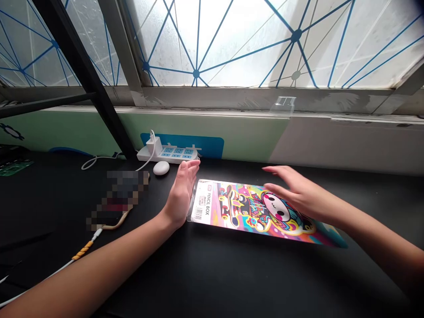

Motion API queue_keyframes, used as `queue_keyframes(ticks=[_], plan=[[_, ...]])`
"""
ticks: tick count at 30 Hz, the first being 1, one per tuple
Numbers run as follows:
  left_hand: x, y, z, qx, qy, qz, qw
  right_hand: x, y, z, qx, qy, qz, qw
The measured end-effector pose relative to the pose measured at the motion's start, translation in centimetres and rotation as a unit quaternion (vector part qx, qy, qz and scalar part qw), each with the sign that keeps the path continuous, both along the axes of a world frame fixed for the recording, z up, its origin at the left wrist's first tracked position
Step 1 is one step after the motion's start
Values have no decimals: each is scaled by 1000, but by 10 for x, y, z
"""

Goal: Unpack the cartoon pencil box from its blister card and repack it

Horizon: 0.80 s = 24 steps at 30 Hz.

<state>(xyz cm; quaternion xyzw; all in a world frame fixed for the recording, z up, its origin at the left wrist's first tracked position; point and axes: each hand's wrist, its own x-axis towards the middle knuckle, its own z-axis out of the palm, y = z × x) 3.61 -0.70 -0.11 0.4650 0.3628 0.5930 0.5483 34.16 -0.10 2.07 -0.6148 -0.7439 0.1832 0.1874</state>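
A flat, brightly printed pencil box (245, 210) in clear wrapping lies on the black table, its white "PENCIL BOX" label end toward the left. My left hand (182, 194) stands on edge beside that label end, fingers straight and close together, pointing away from me. Whether it touches the wrapping I cannot tell. Over the right part of the box is my right hand (291, 190), thumb and fingers apart and stretched to the left. It hides some of the upper edge, and nothing is in its grasp.
Behind my left hand sit a white power strip (179, 153) with a plugged-in charger and a white oval case (161, 168). A blurred-out device (119, 198) with a white cable (59, 268) lies on the left. A black metal post (89, 84) rises before the window.
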Motion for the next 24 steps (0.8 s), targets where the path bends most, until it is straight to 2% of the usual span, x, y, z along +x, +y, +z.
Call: queue_keyframes(ticks=[2,4,7,9,11,14,16,18,20,24], plan=[[1,-1,1,6,1,1,1000,33,-10,-16,-27,103,-101,989],[3,-3,3,4,-4,9,1000,47,-19,-29,-42,232,-165,958],[7,-5,5,17,-6,21,1000,38,-29,-39,-34,376,-149,914],[7,-5,6,23,-7,26,999,28,-32,-38,-39,419,-126,899],[7,-3,4,8,-15,35,999,23,-32,-35,-55,438,-133,887],[6,0,-1,-31,11,57,998,27,-29,-30,-106,412,-160,891],[5,1,-4,-66,56,70,994,33,-28,-29,-125,345,-149,918],[4,2,-5,-121,83,67,987,38,-29,-29,-116,251,-117,954],[4,3,-4,-170,78,49,981,39,-30,-28,-93,167,-93,977],[3,6,0,-207,40,26,977,35,-33,-25,-79,107,-70,989]])
